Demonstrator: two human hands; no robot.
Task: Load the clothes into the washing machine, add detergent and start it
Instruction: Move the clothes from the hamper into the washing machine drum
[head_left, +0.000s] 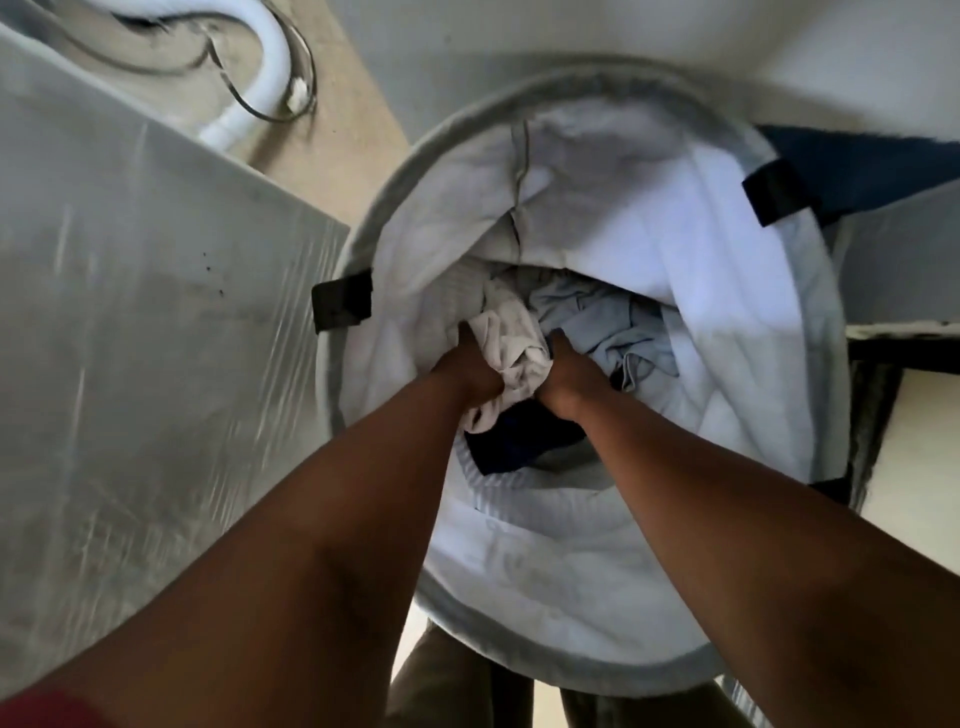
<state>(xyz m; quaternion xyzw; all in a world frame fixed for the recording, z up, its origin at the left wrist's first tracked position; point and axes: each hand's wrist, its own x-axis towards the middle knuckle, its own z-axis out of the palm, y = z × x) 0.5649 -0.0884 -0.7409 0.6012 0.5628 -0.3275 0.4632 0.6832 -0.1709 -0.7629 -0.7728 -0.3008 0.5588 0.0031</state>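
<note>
A round fabric laundry hamper (613, 587) with a white lining and grey rim fills the middle of the view. At its bottom lie several clothes: a crumpled white garment (511, 348), a pale blue one (613, 322) and a dark navy one (514, 447). Both my arms reach deep into the hamper. My left hand (470, 366) grips the white garment from its left side. My right hand (569, 374) closes on the same white garment from its right, beside the pale blue one. The fingers of both hands are buried in cloth.
The washing machine's grey top (156, 312), covered in clear film, stands to the left of the hamper. A white drain hose (260, 78) curls on the floor behind it. A dark blue cloth (857, 166) lies at the right, over a pale surface.
</note>
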